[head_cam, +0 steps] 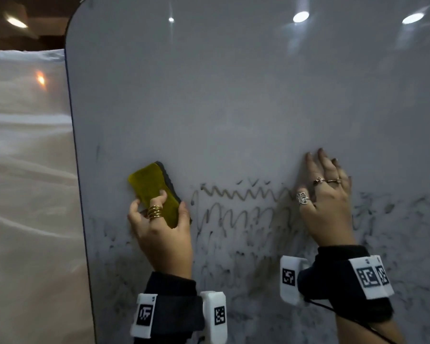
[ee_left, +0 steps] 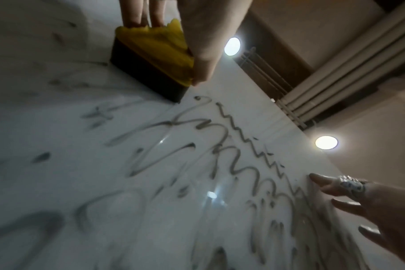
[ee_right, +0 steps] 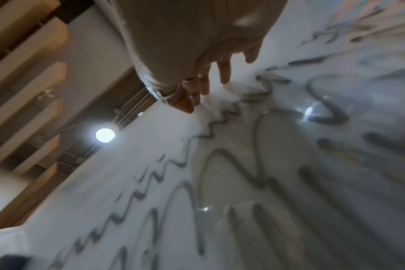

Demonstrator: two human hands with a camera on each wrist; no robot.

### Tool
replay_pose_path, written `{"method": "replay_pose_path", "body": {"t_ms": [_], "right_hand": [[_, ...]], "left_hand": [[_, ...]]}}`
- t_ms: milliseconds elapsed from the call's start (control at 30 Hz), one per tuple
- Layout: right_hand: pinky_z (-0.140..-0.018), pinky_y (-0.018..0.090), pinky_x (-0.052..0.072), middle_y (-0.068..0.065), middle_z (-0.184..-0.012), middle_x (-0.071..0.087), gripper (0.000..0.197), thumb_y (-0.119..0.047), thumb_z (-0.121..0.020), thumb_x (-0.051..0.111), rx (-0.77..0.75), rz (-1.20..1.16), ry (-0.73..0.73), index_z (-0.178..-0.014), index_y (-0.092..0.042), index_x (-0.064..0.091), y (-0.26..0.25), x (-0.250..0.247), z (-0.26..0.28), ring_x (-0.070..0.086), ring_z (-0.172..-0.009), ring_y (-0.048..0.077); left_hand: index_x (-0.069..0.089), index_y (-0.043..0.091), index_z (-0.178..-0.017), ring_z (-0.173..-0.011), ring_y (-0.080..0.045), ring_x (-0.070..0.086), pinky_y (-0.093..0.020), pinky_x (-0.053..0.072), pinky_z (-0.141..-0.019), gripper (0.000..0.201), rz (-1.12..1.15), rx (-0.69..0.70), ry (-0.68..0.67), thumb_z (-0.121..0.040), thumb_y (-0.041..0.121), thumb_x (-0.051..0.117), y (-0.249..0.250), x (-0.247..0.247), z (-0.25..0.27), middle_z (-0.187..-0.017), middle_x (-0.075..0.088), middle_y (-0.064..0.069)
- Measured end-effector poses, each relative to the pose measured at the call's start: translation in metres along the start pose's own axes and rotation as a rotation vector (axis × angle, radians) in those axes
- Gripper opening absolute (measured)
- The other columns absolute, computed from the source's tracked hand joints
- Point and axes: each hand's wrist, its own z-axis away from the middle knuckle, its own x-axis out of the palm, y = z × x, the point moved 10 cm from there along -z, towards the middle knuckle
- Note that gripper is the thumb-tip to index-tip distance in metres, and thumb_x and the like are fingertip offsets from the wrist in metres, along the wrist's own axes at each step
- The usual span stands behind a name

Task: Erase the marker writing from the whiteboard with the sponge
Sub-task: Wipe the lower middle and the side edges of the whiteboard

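Observation:
A large whiteboard (head_cam: 233,95) fills the head view, bare above and covered with grey marker scribbles (head_cam: 238,212) and smudges in its lower half. My left hand (head_cam: 159,219) grips a yellow sponge (head_cam: 154,187) with a dark underside and presses it flat on the board just left of the scribbles. In the left wrist view the sponge (ee_left: 155,54) lies dark side down, fingers curled over its top. My right hand (head_cam: 325,194) lies flat on the board with straight fingers, covering the right end of the writing (ee_right: 220,164). The right hand (ee_right: 208,73) holds nothing.
The board's rounded left edge (head_cam: 72,145) has a white draped sheet (head_cam: 27,170) beyond it. Ceiling lights reflect in the glossy board (head_cam: 301,16). Smudged marker residue (head_cam: 395,212) spreads across the lower right of the board.

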Motion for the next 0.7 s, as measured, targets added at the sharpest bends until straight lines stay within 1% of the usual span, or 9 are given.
{"method": "replay_pose_path", "body": {"t_ms": [67, 167, 233, 300, 367, 467, 500, 600, 700], "right_hand": [[-0.115, 0.049, 0.011, 0.001, -0.153, 0.028, 0.075, -0.044, -0.073, 0.028, -0.021, 0.05, -0.034, -0.144, -0.021, 0.035, -0.001, 0.001, 0.0, 0.022, -0.14, 0.031], [-0.111, 0.059, 0.01, 0.002, -0.151, 0.032, 0.068, -0.04, -0.076, 0.04, -0.025, 0.12, -0.02, -0.141, -0.02, 0.04, -0.002, 0.0, -0.003, 0.027, -0.136, 0.033], [-0.109, 0.063, 0.007, 0.0, -0.151, 0.033, 0.067, -0.04, -0.076, 0.039, -0.016, 0.151, -0.028, -0.141, -0.022, 0.04, 0.0, 0.002, -0.006, 0.028, -0.136, 0.031], [-0.108, 0.064, 0.005, -0.003, -0.151, 0.033, 0.07, -0.045, -0.075, 0.03, -0.022, 0.153, -0.034, -0.142, -0.025, 0.038, 0.003, 0.002, -0.007, 0.026, -0.137, 0.028], [-0.108, 0.065, 0.004, -0.003, -0.151, 0.032, 0.07, -0.045, -0.075, 0.029, -0.039, 0.16, -0.039, -0.142, -0.027, 0.037, 0.005, 0.005, -0.006, 0.026, -0.136, 0.026], [-0.108, 0.065, 0.004, -0.003, -0.151, 0.033, 0.068, -0.042, -0.076, 0.034, -0.066, 0.143, -0.018, -0.142, -0.027, 0.038, 0.005, 0.004, -0.004, 0.026, -0.135, 0.024], [-0.107, 0.065, 0.004, -0.003, -0.15, 0.034, 0.067, -0.041, -0.076, 0.035, -0.075, 0.129, -0.008, -0.142, -0.027, 0.039, 0.005, 0.004, -0.003, 0.025, -0.135, 0.023], [-0.105, 0.067, 0.007, -0.001, -0.148, 0.038, 0.065, -0.039, -0.076, 0.036, -0.126, 0.122, 0.027, -0.14, -0.025, 0.042, 0.007, -0.001, -0.001, 0.028, -0.132, 0.023], [-0.105, 0.065, 0.007, 0.0, -0.147, 0.04, 0.063, -0.037, -0.078, 0.037, -0.163, 0.104, 0.035, -0.138, -0.022, 0.045, 0.007, -0.002, -0.003, 0.027, -0.13, 0.02]], "left_hand": [[0.068, 0.01, -0.099, -0.091, -0.039, 0.06, -0.042, 0.052, -0.077, 0.035, -0.042, 0.052, 0.01, -0.068, 0.014, 0.084, 0.013, 0.001, 0.004, -0.121, 0.053, -0.023], [0.057, 0.019, -0.104, -0.091, -0.04, 0.061, -0.043, 0.054, -0.076, 0.051, 0.038, 0.246, -0.103, -0.063, 0.011, 0.086, 0.07, 0.032, 0.029, -0.116, 0.06, -0.022], [0.067, 0.016, -0.105, -0.097, -0.033, 0.06, -0.04, 0.053, -0.082, 0.037, 0.053, 0.361, -0.238, -0.071, 0.016, 0.081, 0.105, 0.062, 0.052, -0.121, 0.061, -0.016], [0.074, 0.018, -0.097, -0.101, -0.031, 0.059, -0.035, 0.048, -0.086, 0.026, 0.041, 0.412, -0.295, -0.072, 0.014, 0.08, 0.116, 0.076, 0.063, -0.125, 0.059, -0.013], [0.072, 0.02, -0.101, -0.102, -0.033, 0.058, -0.036, 0.051, -0.086, 0.038, 0.059, 0.457, -0.306, -0.067, 0.008, 0.082, 0.113, 0.072, 0.062, -0.126, 0.058, -0.014], [0.054, 0.031, -0.112, -0.1, -0.038, 0.059, -0.041, 0.053, -0.084, 0.07, 0.106, 0.476, -0.253, -0.059, -0.005, 0.083, 0.098, 0.046, 0.044, -0.119, 0.061, -0.017], [0.06, 0.026, -0.108, -0.1, -0.037, 0.058, -0.038, 0.052, -0.086, 0.064, 0.112, 0.471, -0.228, -0.059, -0.008, 0.082, 0.089, 0.037, 0.036, -0.118, 0.062, -0.017], [0.076, 0.007, -0.081, -0.103, -0.031, 0.056, -0.025, 0.044, -0.092, 0.02, 0.094, 0.497, -0.202, -0.066, -0.006, 0.077, 0.065, 0.026, 0.015, -0.118, 0.062, -0.011], [0.076, 0.006, -0.075, -0.104, -0.031, 0.055, -0.031, 0.043, -0.094, 0.004, 0.132, 0.583, -0.239, -0.074, 0.004, 0.073, 0.078, 0.037, 0.014, -0.116, 0.063, -0.009]]}}
